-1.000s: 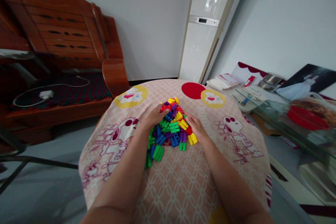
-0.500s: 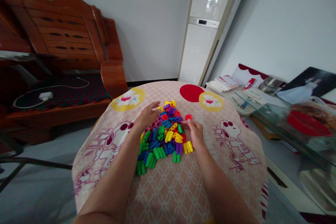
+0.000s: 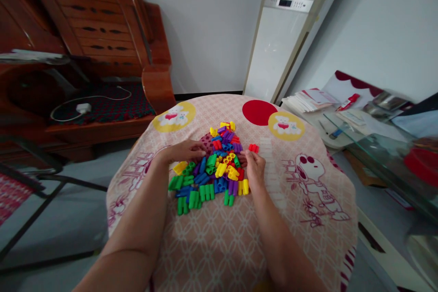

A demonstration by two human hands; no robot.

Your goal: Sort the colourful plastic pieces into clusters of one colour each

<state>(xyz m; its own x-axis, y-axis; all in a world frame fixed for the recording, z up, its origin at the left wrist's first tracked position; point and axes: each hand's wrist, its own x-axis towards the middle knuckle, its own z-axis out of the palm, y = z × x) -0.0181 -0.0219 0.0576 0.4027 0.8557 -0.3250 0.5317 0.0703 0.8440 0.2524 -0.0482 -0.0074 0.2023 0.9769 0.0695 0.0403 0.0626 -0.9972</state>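
Observation:
A heap of toy building blocks [image 3: 222, 169] in green, blue, yellow, red and purple, shaped like joined tubes, lies on the round table. At the heap's left edge is my left hand [image 3: 187, 150], palm down, with its fingers loosely bent over the blocks and no block visible in them. My right hand [image 3: 255, 168] rests along the right edge, fingers stretched toward the pile beside purple and green blocks, thumb above them. A red block [image 3: 253, 148] lies apart, just beyond the right hand. The undersides of both hands are hidden.
A patterned cloth [image 3: 212, 246] covers the table. Behind on the left stands a wooden bench [image 3: 159, 82] with a white charger [image 3: 84, 108]. A tall white cabinet unit [image 3: 277, 45] is at the back. On the right, a glass-topped stand [image 3: 359, 146] holds papers and bowls.
My left hand has come down and nearer from the heap's far left side, and its fingers have bent inward. Blocks on the left have shifted outward. The head view has tilted down and turned left.

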